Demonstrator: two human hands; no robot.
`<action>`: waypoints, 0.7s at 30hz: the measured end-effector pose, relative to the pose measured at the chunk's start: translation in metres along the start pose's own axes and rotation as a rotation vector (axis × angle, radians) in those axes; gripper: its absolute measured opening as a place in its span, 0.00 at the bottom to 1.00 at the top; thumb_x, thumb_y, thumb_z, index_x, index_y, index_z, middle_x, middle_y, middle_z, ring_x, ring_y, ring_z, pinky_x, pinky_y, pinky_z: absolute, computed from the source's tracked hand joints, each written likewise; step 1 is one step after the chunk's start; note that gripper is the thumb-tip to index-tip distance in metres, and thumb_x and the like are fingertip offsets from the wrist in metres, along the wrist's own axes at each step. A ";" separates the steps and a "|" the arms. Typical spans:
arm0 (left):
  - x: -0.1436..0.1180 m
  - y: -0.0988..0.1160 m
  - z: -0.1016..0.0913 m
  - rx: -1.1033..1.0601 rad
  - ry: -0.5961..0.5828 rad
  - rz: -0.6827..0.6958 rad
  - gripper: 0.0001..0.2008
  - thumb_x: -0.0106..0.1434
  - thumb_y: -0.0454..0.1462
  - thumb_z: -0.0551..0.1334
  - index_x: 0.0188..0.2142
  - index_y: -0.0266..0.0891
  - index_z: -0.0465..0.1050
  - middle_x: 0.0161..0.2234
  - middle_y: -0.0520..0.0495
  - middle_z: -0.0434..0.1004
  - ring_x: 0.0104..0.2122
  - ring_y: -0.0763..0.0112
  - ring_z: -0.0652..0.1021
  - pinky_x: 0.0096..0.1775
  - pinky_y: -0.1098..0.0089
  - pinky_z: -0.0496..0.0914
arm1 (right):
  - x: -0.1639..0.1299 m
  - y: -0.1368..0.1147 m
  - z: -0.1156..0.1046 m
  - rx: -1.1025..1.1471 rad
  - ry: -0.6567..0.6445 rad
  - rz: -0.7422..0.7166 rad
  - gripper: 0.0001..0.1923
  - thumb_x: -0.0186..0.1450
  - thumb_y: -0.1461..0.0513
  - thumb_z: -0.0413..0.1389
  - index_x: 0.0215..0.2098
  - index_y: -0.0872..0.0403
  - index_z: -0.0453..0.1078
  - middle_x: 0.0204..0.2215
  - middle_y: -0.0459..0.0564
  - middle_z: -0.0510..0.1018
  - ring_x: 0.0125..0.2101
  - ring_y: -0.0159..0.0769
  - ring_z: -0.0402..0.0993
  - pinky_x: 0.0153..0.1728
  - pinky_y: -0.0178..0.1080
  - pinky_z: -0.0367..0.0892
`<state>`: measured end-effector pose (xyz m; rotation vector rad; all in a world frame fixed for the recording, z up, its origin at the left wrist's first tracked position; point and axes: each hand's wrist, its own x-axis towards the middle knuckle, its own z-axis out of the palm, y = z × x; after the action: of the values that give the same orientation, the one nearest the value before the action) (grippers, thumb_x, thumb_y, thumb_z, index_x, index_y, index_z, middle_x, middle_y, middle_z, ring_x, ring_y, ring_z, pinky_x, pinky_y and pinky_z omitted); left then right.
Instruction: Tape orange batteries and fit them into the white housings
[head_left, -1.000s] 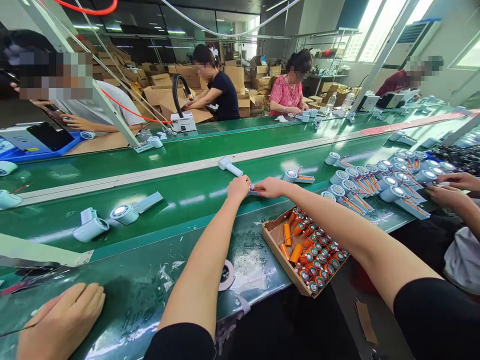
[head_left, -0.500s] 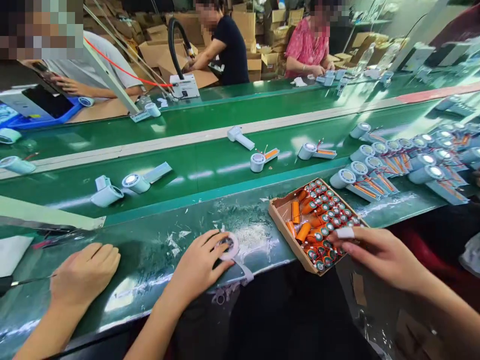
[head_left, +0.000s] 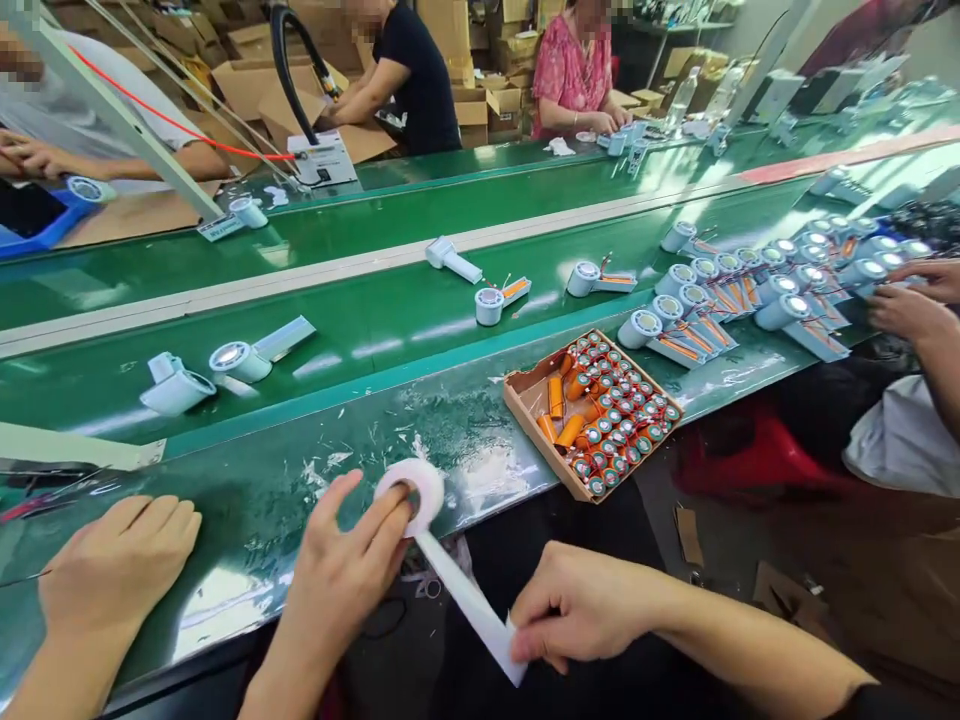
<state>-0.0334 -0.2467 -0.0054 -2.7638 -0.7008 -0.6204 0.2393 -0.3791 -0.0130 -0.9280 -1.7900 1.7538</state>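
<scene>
My left hand holds a roll of white tape, with fingertips pushed into its core and the index finger raised apart. From the roll a strip of tape runs down to the right, past the bench edge. My right hand is closed on the free end of this strip, thumb against fingers, so the tape stretches between both hands. Beyond them, on the bench edge, sits a cardboard tray filled with orange battery cells, most upright with red wires.
A co-worker's hand rests at the left on the green bench. Pale-blue fan housings lie on the conveyor; many more crowd the right, where another person's hands work. People sit across the belt. A red stool stands below.
My right hand has left the battery tray, come down toward me and gripped the tape end. The roll is lifted and a longer strip is drawn out. The camera view has shifted.
</scene>
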 end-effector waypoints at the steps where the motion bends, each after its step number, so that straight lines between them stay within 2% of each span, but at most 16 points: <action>1: -0.005 -0.008 -0.002 0.024 0.023 -0.015 0.13 0.67 0.27 0.60 0.48 0.42 0.74 0.50 0.46 0.81 0.56 0.54 0.75 0.64 0.47 0.63 | -0.007 -0.004 -0.009 -0.094 -0.049 -0.018 0.14 0.75 0.56 0.58 0.35 0.53 0.80 0.20 0.40 0.74 0.20 0.26 0.69 0.24 0.27 0.60; 2: -0.008 -0.016 -0.004 0.044 0.053 -0.027 0.14 0.67 0.27 0.60 0.48 0.42 0.74 0.51 0.45 0.81 0.58 0.52 0.74 0.64 0.46 0.63 | -0.015 -0.010 -0.022 -0.206 -0.051 -0.027 0.12 0.75 0.56 0.58 0.38 0.52 0.80 0.22 0.40 0.75 0.21 0.27 0.70 0.25 0.28 0.61; 3: -0.010 -0.021 -0.008 0.056 0.087 -0.040 0.14 0.66 0.27 0.60 0.48 0.42 0.74 0.51 0.43 0.80 0.60 0.48 0.71 0.63 0.44 0.63 | -0.020 -0.018 -0.039 -0.344 0.004 -0.027 0.11 0.75 0.56 0.58 0.41 0.52 0.80 0.24 0.41 0.76 0.23 0.28 0.71 0.26 0.29 0.62; 6: -0.001 -0.021 -0.017 0.015 0.146 -0.076 0.15 0.66 0.28 0.61 0.51 0.42 0.74 0.50 0.41 0.80 0.65 0.42 0.65 0.61 0.43 0.66 | -0.021 -0.037 -0.104 -0.896 0.299 0.008 0.07 0.75 0.62 0.57 0.47 0.53 0.78 0.35 0.49 0.80 0.35 0.37 0.75 0.38 0.35 0.66; 7: 0.006 -0.017 -0.019 -0.023 0.143 -0.077 0.16 0.66 0.28 0.61 0.52 0.43 0.73 0.50 0.41 0.79 0.64 0.43 0.67 0.59 0.44 0.68 | -0.016 -0.038 -0.126 -1.102 0.326 0.030 0.08 0.73 0.66 0.58 0.47 0.54 0.78 0.38 0.51 0.81 0.40 0.41 0.74 0.42 0.37 0.65; 9: 0.020 -0.006 -0.017 -0.095 0.108 -0.057 0.17 0.67 0.28 0.60 0.53 0.43 0.72 0.50 0.42 0.79 0.60 0.47 0.71 0.58 0.47 0.72 | 0.002 -0.032 -0.162 -1.394 0.229 0.112 0.11 0.69 0.71 0.59 0.46 0.54 0.79 0.40 0.53 0.81 0.45 0.46 0.72 0.45 0.40 0.64; 11: 0.034 0.005 -0.010 -0.123 0.066 -0.026 0.17 0.67 0.29 0.60 0.54 0.43 0.73 0.50 0.43 0.78 0.58 0.51 0.73 0.58 0.50 0.73 | 0.020 -0.021 -0.185 -1.500 0.121 0.194 0.10 0.66 0.72 0.61 0.42 0.54 0.80 0.39 0.54 0.81 0.46 0.47 0.71 0.44 0.40 0.63; 14: 0.049 0.018 -0.002 -0.137 0.049 0.033 0.16 0.68 0.28 0.60 0.54 0.39 0.73 0.51 0.42 0.78 0.58 0.53 0.72 0.60 0.53 0.72 | 0.032 -0.010 -0.200 -1.513 0.102 0.208 0.06 0.66 0.71 0.63 0.37 0.55 0.80 0.37 0.54 0.81 0.45 0.46 0.73 0.44 0.39 0.62; 18: 0.054 0.026 0.004 -0.197 0.040 0.057 0.16 0.68 0.26 0.59 0.53 0.37 0.73 0.52 0.43 0.77 0.58 0.56 0.71 0.62 0.55 0.70 | 0.017 -0.009 -0.206 -1.502 0.179 0.181 0.05 0.70 0.67 0.61 0.43 0.55 0.78 0.42 0.53 0.81 0.47 0.43 0.73 0.47 0.39 0.62; 21: 0.058 0.029 0.010 -0.236 0.024 0.057 0.14 0.69 0.28 0.59 0.52 0.38 0.74 0.52 0.44 0.78 0.58 0.56 0.71 0.60 0.57 0.72 | 0.014 -0.001 -0.203 -1.485 0.229 0.201 0.11 0.66 0.68 0.63 0.47 0.55 0.77 0.43 0.56 0.81 0.49 0.47 0.73 0.50 0.42 0.59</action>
<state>0.0308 -0.2454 0.0083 -2.9730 -0.5746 -0.7683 0.3790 -0.2323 0.0017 -1.7107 -2.7513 0.0359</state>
